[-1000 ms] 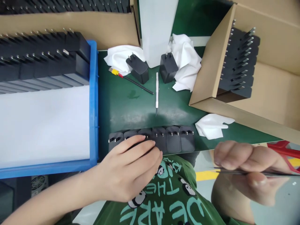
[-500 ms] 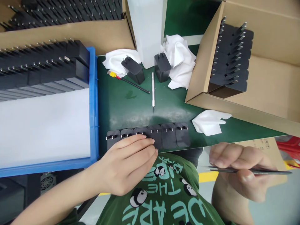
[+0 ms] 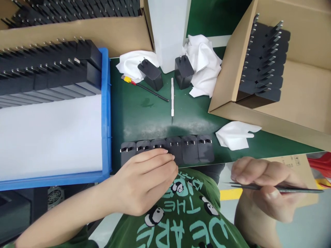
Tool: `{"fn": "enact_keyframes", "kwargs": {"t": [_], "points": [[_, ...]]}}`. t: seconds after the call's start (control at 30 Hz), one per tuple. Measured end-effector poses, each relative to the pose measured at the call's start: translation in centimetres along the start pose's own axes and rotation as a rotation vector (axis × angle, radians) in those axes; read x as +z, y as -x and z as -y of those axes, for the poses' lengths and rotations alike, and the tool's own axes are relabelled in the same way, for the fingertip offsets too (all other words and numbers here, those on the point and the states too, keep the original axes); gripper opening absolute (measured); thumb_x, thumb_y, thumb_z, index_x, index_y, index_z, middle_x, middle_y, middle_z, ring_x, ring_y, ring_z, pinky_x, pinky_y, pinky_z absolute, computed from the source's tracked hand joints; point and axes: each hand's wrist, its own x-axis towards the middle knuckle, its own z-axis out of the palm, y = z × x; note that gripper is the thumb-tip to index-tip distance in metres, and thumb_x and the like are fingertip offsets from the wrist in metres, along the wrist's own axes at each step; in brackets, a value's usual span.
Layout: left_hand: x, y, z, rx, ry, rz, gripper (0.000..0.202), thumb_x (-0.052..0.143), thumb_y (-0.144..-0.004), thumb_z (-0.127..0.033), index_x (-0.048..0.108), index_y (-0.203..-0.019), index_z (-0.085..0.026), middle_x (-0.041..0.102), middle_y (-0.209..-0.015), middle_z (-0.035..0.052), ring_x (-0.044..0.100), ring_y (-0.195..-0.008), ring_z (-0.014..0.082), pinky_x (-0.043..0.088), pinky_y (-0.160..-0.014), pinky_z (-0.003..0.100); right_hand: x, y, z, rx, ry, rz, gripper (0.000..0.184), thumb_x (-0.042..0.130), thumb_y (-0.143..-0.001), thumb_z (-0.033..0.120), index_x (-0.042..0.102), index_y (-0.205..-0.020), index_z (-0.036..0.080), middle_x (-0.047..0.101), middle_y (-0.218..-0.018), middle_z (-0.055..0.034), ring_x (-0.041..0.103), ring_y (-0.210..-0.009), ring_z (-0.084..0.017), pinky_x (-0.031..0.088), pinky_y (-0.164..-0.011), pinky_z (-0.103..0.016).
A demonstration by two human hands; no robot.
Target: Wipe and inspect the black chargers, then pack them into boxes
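Note:
A row of several black power adapters (image 3: pixel 190 151) lies along the front edge of the green table, metal prongs pointing up. My left hand (image 3: pixel 147 179) rests over the left-middle part of this row, its fingers stretched out side by side; the thumb is hidden, and the hand covers parts of some adapters. To the right, off the table edge, my right hand (image 3: pixel 266 186) pinches a pair of thin dark tweezers (image 3: pixel 294 189) between thumb and fingers, tips pointing left. A craft knife (image 3: pixel 172 98) with a silver handle lies behind the row, blade toward me.
Black adapters fill part of a blue-rimmed tray (image 3: pixel 105 120) on the left and a cardboard box (image 3: pixel 307 82) on the right. Two adapters (image 3: pixel 184 72) stand near white cloths (image 3: pixel 204 69), beside a short cable (image 3: pixel 152 91). Another cloth (image 3: pixel 236 135) lies right of the row.
The whole view has shifted slightly, so the table's things appear a little further right. My left hand stays on the row, and my right hand keeps its pinch on the tweezers.

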Motion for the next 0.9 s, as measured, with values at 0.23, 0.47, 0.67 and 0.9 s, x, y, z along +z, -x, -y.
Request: {"fn": "enact_keyframes", "kwargs": {"t": [0.23, 0.47, 0.67, 0.9], "points": [[0.32, 0.57, 0.12, -0.034, 0.035, -0.013, 0.018, 0.052, -0.092, -0.003, 0.069, -0.098, -0.005, 0.074, -0.095, 0.0078, 0.068, -0.102, 0.0204, 0.052, -0.102, 0.037, -0.32, 0.04, -0.09, 0.001, 0.004, 0.02, 0.009, 0.063, -0.084, 0.023, 0.07, -0.089, 0.022, 0.067, -0.068, -0.0031, 0.061, -0.054, -0.018, 0.048, -0.045, -0.035], [0.42, 0.4, 0.14, -0.051, 0.051, -0.017, 0.024, 0.045, -0.095, -0.003, 0.069, -0.099, -0.007, 0.074, -0.096, 0.0079, 0.068, -0.103, 0.0195, 0.052, -0.102, 0.037, -0.23, -0.02, -0.37, 0.008, 0.007, 0.017, 0.009, 0.063, -0.084, 0.024, 0.07, -0.089, 0.022, 0.067, -0.067, -0.0031, 0.06, -0.053, -0.019, 0.047, -0.043, -0.036], [0.43, 0.49, 0.09, -0.04, 0.066, -0.007, 0.024, 0.045, -0.093, -0.001, 0.069, -0.098, -0.005, 0.074, -0.094, 0.0087, 0.068, -0.103, 0.02, 0.051, -0.103, 0.036, -0.22, -0.1, -0.63, 0.018, -0.003, 0.007, 0.01, 0.063, -0.084, 0.024, 0.07, -0.089, 0.023, 0.066, -0.065, -0.0029, 0.059, -0.051, -0.019, 0.046, -0.042, -0.035], [0.41, 0.32, 0.19, -0.055, 0.062, -0.009, 0.028, 0.041, -0.096, -0.002, 0.068, -0.099, -0.007, 0.075, -0.096, 0.0069, 0.067, -0.103, 0.0181, 0.049, -0.104, 0.035, 0.04, -0.19, -0.51, 0.032, -0.007, 0.012, 0.009, 0.063, -0.084, 0.024, 0.07, -0.089, 0.023, 0.067, -0.068, -0.0023, 0.059, -0.052, -0.018, 0.047, -0.043, -0.035]]}}
